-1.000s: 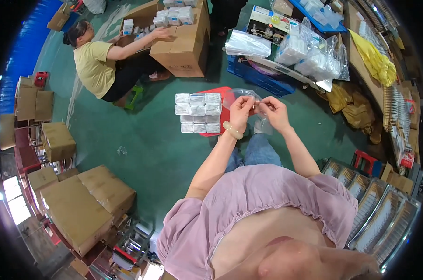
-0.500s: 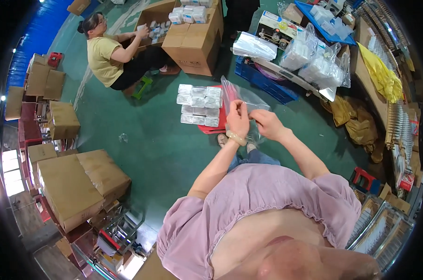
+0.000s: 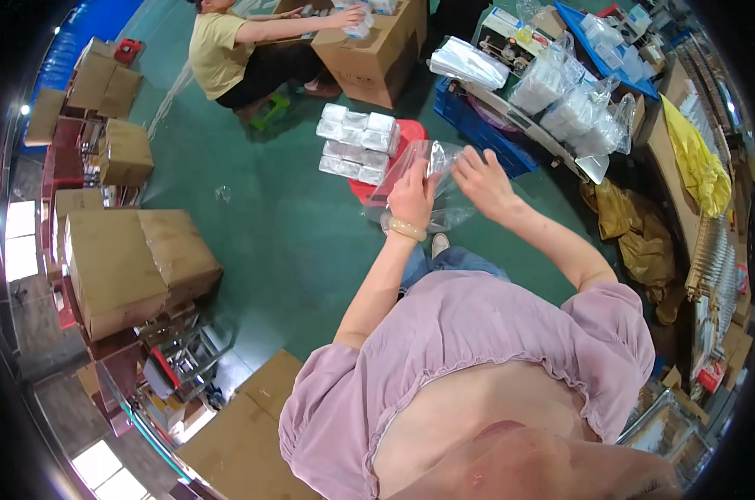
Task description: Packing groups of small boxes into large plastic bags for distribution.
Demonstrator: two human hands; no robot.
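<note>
Overhead, in the head view, both hands hold a clear plastic bag (image 3: 427,187) out in front of the body, above the green floor (image 3: 286,233). The left hand (image 3: 412,197) has its fingers closed on the bag's left side; the right hand (image 3: 483,181) pinches its upper right edge, fingers partly curled. Just beyond the bag, white packets (image 3: 356,143) sit stacked on a red stool (image 3: 402,135).

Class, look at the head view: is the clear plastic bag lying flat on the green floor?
No, the clear plastic bag is held up between the left hand and right hand.
</note>
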